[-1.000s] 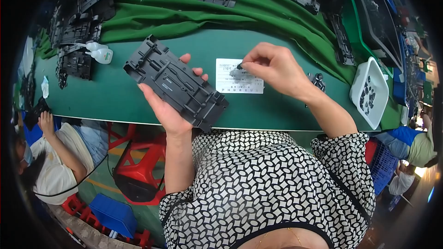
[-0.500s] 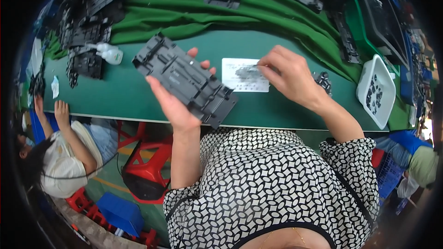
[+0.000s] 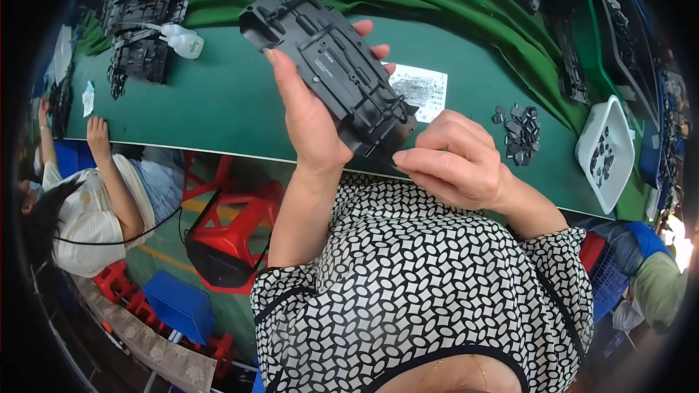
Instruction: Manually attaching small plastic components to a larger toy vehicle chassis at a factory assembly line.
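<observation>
Patterned top [image 3: 415, 269] of the wearer nearest. Just above it, right hand [image 3: 462, 164]: fingers curled, thumb and index tips close together and pointing left; cannot tell whether anything is pinched between them.

Left hand [image 3: 314, 127]: clasps a long black moulded part [image 3: 328, 65] from beneath, thumb along its left edge, fingertips curling round its right edge. Part is raised over the tabletop [image 3: 226, 102], ribbed face toward the camera.

Key relation: part lies up and to the left of the right hand. Long axis runs from upper left to lower right, so its lower right end is the one just beside the right thumb; contact there cannot be made out. Left hand has the part; right hand is nearer to that low end, with nothing seen standing between.

Beyond: white printed sheet [image 3: 426, 91], dark smudge on it, partly covered by the part. Right of it, loose pile of small black pieces [image 3: 522, 135]; farther right, white tray [image 3: 625, 164] with more inside. Left side: white squeeze bottle [image 3: 186, 44], near other black mouldings [image 3: 142, 58]; a co-worker's hand [image 3: 98, 131] at the table edge. Far side: rumpled green cloth [image 3: 437, 25].
</observation>
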Available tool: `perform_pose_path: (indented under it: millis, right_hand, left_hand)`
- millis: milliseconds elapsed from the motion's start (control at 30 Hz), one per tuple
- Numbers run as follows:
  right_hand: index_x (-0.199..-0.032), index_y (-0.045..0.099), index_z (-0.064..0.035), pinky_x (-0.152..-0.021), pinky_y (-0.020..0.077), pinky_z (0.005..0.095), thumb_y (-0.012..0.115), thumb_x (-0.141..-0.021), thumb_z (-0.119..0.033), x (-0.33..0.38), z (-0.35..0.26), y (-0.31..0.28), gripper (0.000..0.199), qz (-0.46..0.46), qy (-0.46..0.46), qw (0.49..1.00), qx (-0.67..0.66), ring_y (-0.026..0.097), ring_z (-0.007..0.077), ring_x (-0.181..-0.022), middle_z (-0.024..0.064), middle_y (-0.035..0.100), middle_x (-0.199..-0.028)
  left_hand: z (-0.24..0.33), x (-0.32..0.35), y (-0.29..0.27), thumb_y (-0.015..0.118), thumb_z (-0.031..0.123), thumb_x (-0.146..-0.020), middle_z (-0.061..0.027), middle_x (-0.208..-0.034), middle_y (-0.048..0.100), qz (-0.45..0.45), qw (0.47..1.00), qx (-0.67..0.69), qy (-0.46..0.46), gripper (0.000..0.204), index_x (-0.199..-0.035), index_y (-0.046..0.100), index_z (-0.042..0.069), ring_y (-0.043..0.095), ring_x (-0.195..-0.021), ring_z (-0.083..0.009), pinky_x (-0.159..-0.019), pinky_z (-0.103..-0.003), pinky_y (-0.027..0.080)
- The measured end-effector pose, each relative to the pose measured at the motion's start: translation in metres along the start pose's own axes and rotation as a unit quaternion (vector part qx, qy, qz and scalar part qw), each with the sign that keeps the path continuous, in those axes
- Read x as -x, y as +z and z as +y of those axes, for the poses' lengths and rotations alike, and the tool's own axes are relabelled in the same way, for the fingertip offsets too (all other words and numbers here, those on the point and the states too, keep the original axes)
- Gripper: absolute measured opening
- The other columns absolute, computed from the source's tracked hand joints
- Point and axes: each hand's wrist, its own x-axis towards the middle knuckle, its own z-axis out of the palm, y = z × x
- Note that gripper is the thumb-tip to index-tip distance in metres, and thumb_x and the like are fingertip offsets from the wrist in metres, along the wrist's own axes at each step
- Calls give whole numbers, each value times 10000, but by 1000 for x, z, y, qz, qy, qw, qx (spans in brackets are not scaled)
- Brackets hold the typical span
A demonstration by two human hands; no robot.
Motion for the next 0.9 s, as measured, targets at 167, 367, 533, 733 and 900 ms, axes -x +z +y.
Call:
perform_pose_path:
  millis: [167,367,533,733,900]
  right_hand:
    - [-903,666,-10,-498,399,278,697,-568,25,4,7,4,339,4,-53,998,35,508,173,-592,39,532,-765]
    - [-905,665,-5,-486,384,272,660,-596,-27,5,12,5,309,-12,-105,992,67,495,163,-582,44,550,-765]
    - [-902,663,1,-478,374,268,659,-610,-31,6,12,4,293,-18,-107,992,71,493,162,-579,46,551,-761]
    - [-888,657,11,-469,365,267,655,-612,-16,6,12,4,278,-14,-105,992,71,492,160,-565,50,548,-751]
    - [-864,647,-7,-493,350,270,629,-602,-95,6,11,6,277,-7,-102,992,77,503,152,-605,43,579,-769]
  left_hand:
    - [-2,1,4,203,653,-898,-183,-1217,499,-17,1000,-1,-7,754,-1300,371,37,561,-1006,-286,-833,-416,513]
    - [-2,3,6,210,657,-895,-177,-1211,506,-28,999,2,-18,755,-1279,394,34,564,-1002,-281,-829,-409,516]
    - [-4,2,7,213,660,-893,-177,-1210,505,-34,999,2,-26,758,-1274,397,31,565,-1003,-278,-817,-400,523]
    - [-3,3,10,214,660,-893,-180,-1211,503,-37,999,-4,-24,764,-1274,392,22,569,-995,-277,-807,-396,529]
    - [-3,2,12,215,658,-894,-184,-1209,504,-34,999,-2,-25,765,-1276,389,18,574,-985,-275,-801,-391,533]
